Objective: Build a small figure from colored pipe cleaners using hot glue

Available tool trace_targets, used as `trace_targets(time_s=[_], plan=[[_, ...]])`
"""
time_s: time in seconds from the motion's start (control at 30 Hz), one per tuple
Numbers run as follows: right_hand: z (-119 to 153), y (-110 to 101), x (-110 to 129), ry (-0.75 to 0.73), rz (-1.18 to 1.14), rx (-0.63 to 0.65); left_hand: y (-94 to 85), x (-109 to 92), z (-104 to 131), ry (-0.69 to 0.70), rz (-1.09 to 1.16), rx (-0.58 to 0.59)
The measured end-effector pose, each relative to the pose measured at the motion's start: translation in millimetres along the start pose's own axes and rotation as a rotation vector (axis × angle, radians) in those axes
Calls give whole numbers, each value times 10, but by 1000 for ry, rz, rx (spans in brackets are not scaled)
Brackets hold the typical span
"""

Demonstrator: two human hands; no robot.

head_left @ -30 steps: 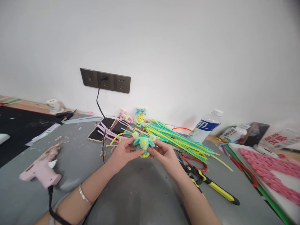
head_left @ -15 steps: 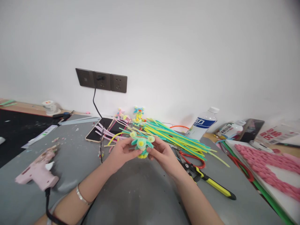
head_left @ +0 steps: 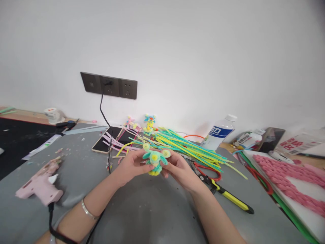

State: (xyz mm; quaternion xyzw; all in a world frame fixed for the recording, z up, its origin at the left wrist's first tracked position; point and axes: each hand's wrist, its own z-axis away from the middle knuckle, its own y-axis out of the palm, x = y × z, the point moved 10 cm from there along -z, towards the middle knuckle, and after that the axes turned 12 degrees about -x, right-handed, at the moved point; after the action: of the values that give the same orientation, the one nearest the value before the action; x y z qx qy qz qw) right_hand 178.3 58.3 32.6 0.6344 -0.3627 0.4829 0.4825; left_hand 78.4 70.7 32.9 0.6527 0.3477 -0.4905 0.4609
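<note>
Between my two hands, above the grey table, is a small pipe-cleaner figure in mint green and yellow, with two pale yellow coiled discs on top. My left hand pinches it from the left, thumb on its front. From the other side my right hand grips it with thumb and fingers. Its back is hidden from me. Just behind the hands lies a loose bundle of yellow and green pipe cleaners. Two finished-looking figures, one pink and one blue and yellow, are by the wall.
A pink glue gun with a black cord lies at left. Yellow-black pliers and red-handled scissors are at right, near a bottle. Two phones lie behind my left hand. A pink braided piece is far right.
The figure has tilted and turned slightly in my hands, showing more of its lower yellow part. Both hands keep their hold; the view has shifted slightly.
</note>
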Motion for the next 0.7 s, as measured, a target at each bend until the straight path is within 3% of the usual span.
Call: trace_targets(time_s=[0.13,0.7], plan=[[19,15,13,10,13,30,43,-5,23,-16,-21,50],[-28,-68,3,6,-7,-102,-3,38,4,11,-54,-9]])
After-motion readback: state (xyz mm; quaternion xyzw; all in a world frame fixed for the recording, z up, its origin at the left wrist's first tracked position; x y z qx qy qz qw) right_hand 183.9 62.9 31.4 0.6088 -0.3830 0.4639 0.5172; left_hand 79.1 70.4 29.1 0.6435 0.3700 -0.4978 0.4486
